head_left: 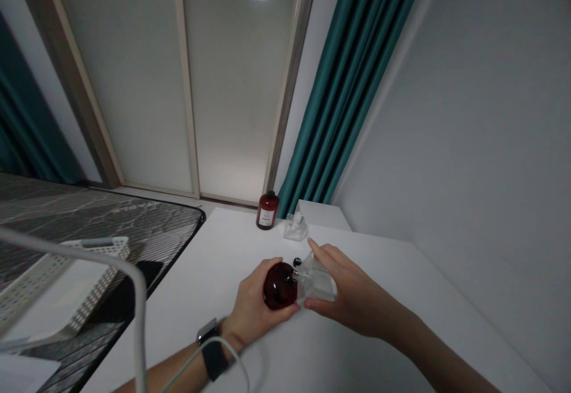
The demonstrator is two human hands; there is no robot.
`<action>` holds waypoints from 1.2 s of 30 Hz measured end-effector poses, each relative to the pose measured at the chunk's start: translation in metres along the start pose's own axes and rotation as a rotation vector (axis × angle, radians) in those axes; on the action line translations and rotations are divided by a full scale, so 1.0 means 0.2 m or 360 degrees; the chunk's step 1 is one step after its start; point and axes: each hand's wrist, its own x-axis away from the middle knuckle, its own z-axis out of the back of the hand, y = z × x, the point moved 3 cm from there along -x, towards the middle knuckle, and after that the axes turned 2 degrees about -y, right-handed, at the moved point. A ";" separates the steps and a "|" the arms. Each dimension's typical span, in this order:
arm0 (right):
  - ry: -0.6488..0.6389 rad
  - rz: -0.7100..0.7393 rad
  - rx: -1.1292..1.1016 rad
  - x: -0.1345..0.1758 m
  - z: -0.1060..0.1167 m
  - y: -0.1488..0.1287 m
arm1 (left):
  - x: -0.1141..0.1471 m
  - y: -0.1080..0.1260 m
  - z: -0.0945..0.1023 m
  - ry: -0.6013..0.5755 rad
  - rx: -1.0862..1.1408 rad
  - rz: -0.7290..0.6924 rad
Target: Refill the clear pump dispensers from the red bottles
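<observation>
My left hand (256,298) is wrapped round a dark red round-bodied glass bottle (279,289), held over the white table. My right hand (343,283) grips a clear glass bottle (319,280) that is tilted on its side, its narrow neck at the mouth of the red bottle. Whether the two necks touch, I cannot tell. A small black round piece (297,261) shows just beyond the necks; what bears it is unclear. Farther back stand a second dark red bottle (267,210) with a black cap and white label, and a clear glass container (295,227).
The white table (196,292) has a white box (323,213) at its far end, by a teal curtain (321,143). To the left, a white perforated basket (107,250) rests on a grey patterned bed. A white cable (138,298) crosses the left foreground.
</observation>
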 end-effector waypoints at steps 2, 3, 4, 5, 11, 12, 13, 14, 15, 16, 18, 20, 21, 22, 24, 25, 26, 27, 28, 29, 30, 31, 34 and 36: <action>-0.0013 -0.0001 -0.0003 0.00 0.01 0.00 | 0.00 0.00 0.00 0.0000 0.0008 0.0011; -0.0021 -0.0004 -0.0004 0.00 0.01 -0.01 | 0.00 0.00 0.00 0.0001 0.0013 0.0018; -0.0029 -0.0007 -0.0004 -0.01 0.01 -0.01 | 0.00 -0.01 0.00 0.0001 0.0020 0.0025; -0.0036 -0.0009 -0.0005 -0.01 0.01 -0.01 | 0.00 -0.01 -0.01 0.0002 0.0027 0.0032; -0.0068 -0.0029 -0.0006 -0.02 0.02 -0.02 | 0.00 -0.02 -0.01 0.0038 0.0043 0.0064; -0.0075 -0.0039 -0.0002 -0.03 0.02 -0.02 | 0.01 -0.02 -0.01 0.0039 0.0046 0.0069; -0.0077 -0.0044 0.0002 -0.03 0.02 -0.02 | 0.01 -0.02 -0.01 0.0038 0.0049 0.0075; -0.0076 -0.0045 0.0005 -0.03 0.02 -0.02 | 0.01 -0.02 -0.01 0.0037 0.0052 0.0079; -0.0074 -0.0041 0.0007 -0.03 0.03 -0.02 | 0.01 -0.02 -0.01 0.0036 0.0054 0.0082; -0.0073 -0.0035 0.0009 -0.03 0.03 -0.02 | 0.01 -0.02 -0.02 0.0037 0.0057 0.0084; -0.0076 -0.0029 0.0011 -0.03 0.03 -0.02 | 0.00 -0.02 -0.02 0.0036 0.0064 0.0088; -0.0084 -0.0034 0.0018 -0.03 0.03 -0.02 | 0.00 -0.02 -0.02 0.0038 0.0070 0.0088; -0.0087 -0.0037 0.0023 -0.03 0.03 -0.02 | 0.00 -0.02 -0.02 0.0038 0.0074 0.0090; -0.0090 -0.0040 0.0027 -0.04 0.03 -0.03 | 0.00 -0.02 -0.02 0.0038 0.0077 0.0089; -0.0094 -0.0045 0.0029 -0.04 0.03 -0.03 | 0.00 -0.02 -0.02 0.0040 0.0084 0.0091; -0.0098 -0.0047 0.0030 -0.04 0.03 -0.04 | 0.00 -0.02 -0.02 0.0042 0.0087 0.0093; -0.0103 -0.0047 0.0031 -0.05 0.03 -0.04 | 0.00 -0.02 -0.02 0.0043 0.0089 0.0095; -0.0110 -0.0049 0.0033 -0.05 0.04 -0.04 | 0.00 -0.02 -0.02 0.0046 0.0092 0.0096; -0.0117 -0.0050 0.0036 -0.05 0.04 -0.04 | 0.00 -0.03 -0.02 0.0050 0.0093 0.0100; -0.0122 -0.0049 0.0040 -0.05 0.04 -0.04 | 0.00 -0.03 -0.02 0.0052 0.0094 0.0103; -0.0122 -0.0045 0.0044 -0.06 0.04 -0.04 | 0.00 -0.03 -0.02 0.0051 0.0094 0.0108; -0.0120 -0.0040 0.0047 -0.06 0.04 -0.03 | 0.00 -0.03 -0.02 0.0051 0.0093 0.0114; -0.0113 -0.0033 0.0052 -0.06 0.04 -0.03 | 0.00 -0.02 -0.03 0.0053 0.0088 0.0126; -0.0112 -0.0033 0.0047 -0.06 0.05 -0.03 | 0.00 -0.02 -0.03 0.0056 0.0087 0.0126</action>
